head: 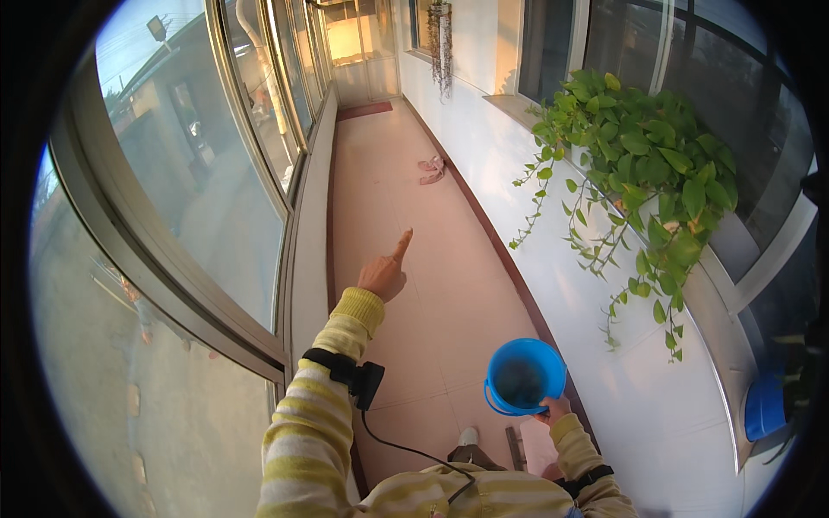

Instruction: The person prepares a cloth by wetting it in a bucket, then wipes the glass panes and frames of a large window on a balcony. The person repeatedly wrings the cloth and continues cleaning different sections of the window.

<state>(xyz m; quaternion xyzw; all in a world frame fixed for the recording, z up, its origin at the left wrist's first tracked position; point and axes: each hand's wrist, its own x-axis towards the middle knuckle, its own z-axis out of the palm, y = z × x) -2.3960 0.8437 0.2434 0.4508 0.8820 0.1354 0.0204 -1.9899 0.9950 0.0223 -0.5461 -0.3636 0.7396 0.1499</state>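
My left hand [383, 275] reaches forward over the floor, index finger extended and the other fingers curled, holding nothing. My right hand [556, 409] grips the rim of a blue plastic bucket [558, 362] at lower right. The bucket's handle hangs down on its left side. Inside it looks dark, and I cannot tell what it contains. Below the bucket, a pink cloth or cover [536, 445] lies beside a dark bar, partly hidden by my right arm.
Sliding glass windows [194, 175] line the left side of this narrow corridor. Trailing green plants [654, 149] spill over the right windowsill, near another blue container [764, 408]. Crumpled pink cloth [432, 169] lies on the tiled floor [421, 311]; a red mat [364, 111] lies at the far end.
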